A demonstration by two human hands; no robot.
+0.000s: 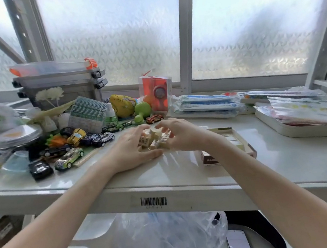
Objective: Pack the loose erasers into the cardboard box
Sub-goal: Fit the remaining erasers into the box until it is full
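Both hands are at the middle of the white table [186,175], gathered around a small heap of loose erasers [153,139]. The erasers are cream blocks, some in paper sleeves with printed barcodes, lying jumbled and touching one another.

The left hand [132,148] lies palm down on the heap's left side. Its fingers [138,131] curve over the top of the nearest erasers, and the thumb lies flat on the table along the front of the heap. The right hand [183,135] closes in from the right side, fingers spread moderately and bent, tips touching the upper erasers. Whether either hand has lifted an eraser cannot be told; both cup the heap rather than pinch a single piece.

The cardboard box [233,141] stands open just right of the heap, partly hidden behind the right forearm. Cream erasers already lie in rows inside it.

Toy cars [67,160] crowd the table's left portion. Flat plastic packets [206,105] are stacked toward the rear edge.
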